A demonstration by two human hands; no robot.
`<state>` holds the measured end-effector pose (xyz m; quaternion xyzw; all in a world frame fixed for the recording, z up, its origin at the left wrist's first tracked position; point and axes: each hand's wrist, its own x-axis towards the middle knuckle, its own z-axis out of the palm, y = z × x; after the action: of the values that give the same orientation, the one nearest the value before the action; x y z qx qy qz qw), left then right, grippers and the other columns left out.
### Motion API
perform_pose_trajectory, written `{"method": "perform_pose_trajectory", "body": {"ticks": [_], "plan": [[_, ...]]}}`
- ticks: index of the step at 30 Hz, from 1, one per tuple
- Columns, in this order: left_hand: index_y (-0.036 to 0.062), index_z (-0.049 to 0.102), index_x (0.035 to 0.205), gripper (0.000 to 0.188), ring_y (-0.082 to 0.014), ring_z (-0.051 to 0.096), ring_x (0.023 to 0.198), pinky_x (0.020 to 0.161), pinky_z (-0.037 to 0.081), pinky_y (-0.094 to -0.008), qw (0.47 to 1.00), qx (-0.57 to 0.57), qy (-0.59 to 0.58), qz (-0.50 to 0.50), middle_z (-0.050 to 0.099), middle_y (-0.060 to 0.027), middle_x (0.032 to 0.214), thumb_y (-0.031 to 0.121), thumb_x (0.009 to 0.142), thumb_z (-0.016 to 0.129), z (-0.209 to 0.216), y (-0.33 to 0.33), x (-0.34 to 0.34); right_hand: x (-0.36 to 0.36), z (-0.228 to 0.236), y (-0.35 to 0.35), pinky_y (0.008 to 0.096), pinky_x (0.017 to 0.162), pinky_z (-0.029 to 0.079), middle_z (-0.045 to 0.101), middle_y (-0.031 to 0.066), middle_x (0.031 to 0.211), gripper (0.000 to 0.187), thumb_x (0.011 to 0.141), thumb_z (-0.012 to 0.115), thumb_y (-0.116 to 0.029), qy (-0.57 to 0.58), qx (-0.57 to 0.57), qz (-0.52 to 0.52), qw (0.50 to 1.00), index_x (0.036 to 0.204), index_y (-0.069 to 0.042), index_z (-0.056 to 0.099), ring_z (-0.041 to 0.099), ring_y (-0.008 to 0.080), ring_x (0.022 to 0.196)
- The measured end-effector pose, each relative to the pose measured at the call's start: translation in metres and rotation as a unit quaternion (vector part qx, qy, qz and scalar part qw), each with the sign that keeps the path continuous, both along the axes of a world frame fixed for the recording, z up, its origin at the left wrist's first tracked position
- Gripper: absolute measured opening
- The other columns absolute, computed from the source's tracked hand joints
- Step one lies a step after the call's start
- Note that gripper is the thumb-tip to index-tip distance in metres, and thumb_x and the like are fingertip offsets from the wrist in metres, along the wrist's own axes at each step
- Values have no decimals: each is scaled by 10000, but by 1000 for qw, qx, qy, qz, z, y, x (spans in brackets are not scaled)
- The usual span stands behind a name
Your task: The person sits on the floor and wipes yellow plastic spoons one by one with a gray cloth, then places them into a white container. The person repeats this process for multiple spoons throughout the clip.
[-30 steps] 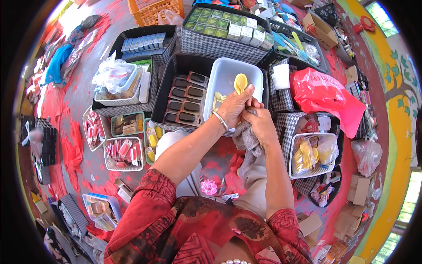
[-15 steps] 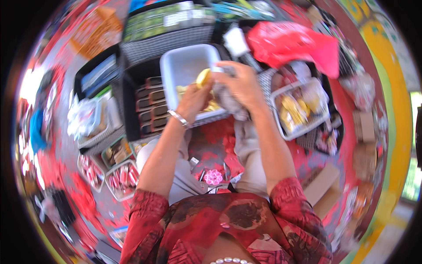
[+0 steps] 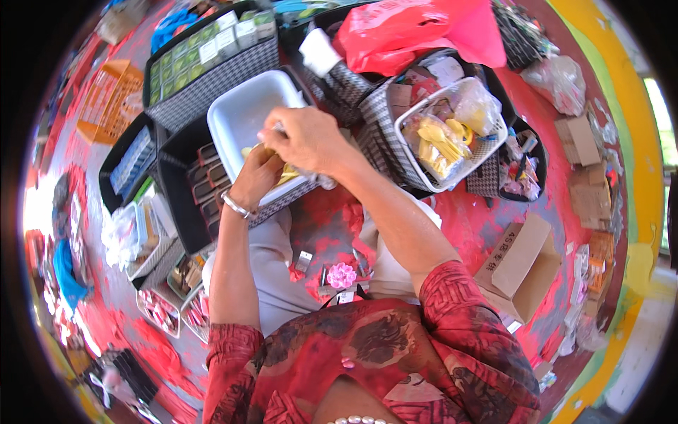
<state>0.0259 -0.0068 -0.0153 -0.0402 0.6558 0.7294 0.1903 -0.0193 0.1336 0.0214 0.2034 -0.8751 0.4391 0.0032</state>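
My left hand (image 3: 256, 177), with a silver bangle on its wrist, reaches into a white plastic tub (image 3: 236, 113) and closes its fingers on a yellow piece (image 3: 286, 173) lying there. Just above it, my right hand (image 3: 305, 138) hovers over the tub's near edge and pinches a thin clear plastic wrapper (image 3: 314, 177) that hangs below the palm. The two hands almost touch. The tub rests on a checkered basket in front of my knees.
A black tray of small dark boxes (image 3: 203, 192) sits left of the tub. A checkered basket of green boxes (image 3: 212, 56) is behind. A white basket with yellow packets (image 3: 441, 134), a red plastic bag (image 3: 409, 32) and a cardboard box (image 3: 519, 265) lie right.
The view has swung, so the baskets now sit higher and more to the left. My left hand has dropped lower into the tub; my right hand has shifted left over it.
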Motion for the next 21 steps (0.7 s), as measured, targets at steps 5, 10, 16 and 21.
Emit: {"method": "perform_pose_trajectory", "body": {"ticks": [5, 10, 16, 21], "plan": [[-24, 621, 888, 190, -129, 547, 666, 618, 449, -306, 955, -258, 139, 44, 625, -67, 722, 147, 847, 547, -2, -20, -12, -10, 11, 16, 253, 563, 443, 614, 79, 733, 278, 830, 602, -256, -121, -100, 59, 986, 934, 0, 639, 562, 114, 601], [-31, 599, 914, 186, 2, 263, 398, 376, 172, -176, 942, 4, 36, 335, 373, 81, 522, 135, 841, 560, 12, -43, -13, -34, 8, 23, 369, 608, 452, 604, 162, 676, 262, 771, 615, -304, 14, 226, -34, 973, 745, -44, 627, 588, 307, 629], [-33, 573, 914, 151, -3, 249, 395, 364, 161, -173, 895, 183, 12, 406, 307, 94, 515, 76, 834, 505, 19, -52, -10, -32, -82, -22, 414, 651, 497, 639, 144, 740, 213, 737, 620, -291, 43, 397, 93, 912, 738, -79, 647, 629, 315, 738], [-18, 571, 885, 124, -8, 254, 400, 368, 161, -178, 883, 212, 12, 420, 312, 89, 513, 73, 833, 504, 20, -54, -8, -17, -146, -52, 395, 620, 507, 642, 144, 731, 111, 717, 563, -139, 96, 391, 216, 890, 738, -60, 638, 641, 299, 725]]}}
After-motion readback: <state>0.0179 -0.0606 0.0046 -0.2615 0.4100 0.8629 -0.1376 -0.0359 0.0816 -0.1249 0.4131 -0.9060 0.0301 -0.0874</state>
